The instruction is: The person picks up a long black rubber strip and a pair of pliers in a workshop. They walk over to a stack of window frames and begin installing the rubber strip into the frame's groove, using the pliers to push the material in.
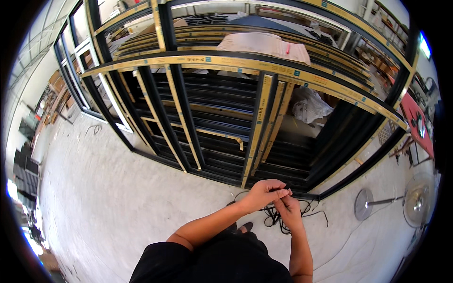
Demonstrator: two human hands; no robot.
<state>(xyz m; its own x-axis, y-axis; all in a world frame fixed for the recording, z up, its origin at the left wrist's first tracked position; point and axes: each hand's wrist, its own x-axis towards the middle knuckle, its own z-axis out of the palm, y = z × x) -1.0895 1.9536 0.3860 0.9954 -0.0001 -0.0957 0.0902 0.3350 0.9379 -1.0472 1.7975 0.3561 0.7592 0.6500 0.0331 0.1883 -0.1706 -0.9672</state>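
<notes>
My left hand (265, 194) and my right hand (289, 210) meet in front of me with thumbs and fingertips pinched together. A small dark bit shows between the fingertips; it looks like part of a thin black flexible strip (284, 227), whose loops lie tangled on the floor just below my hands. Where the strip runs behind the fingers is hidden. Right beyond my hands stands a large black window frame (222, 178) with yellow protective tape (262, 113) along its bars. The hands are above its near lower rail, and I cannot tell whether they touch it.
More taped black profiles (339, 61) lie stacked behind the frame, with a pale sheet (264, 43) on top. A pedestal fan (416, 203) stands at the right, near a red-topped table (417, 118). A white-edged frame (101, 94) leans at the left. My shoe (246, 228) is by the strip.
</notes>
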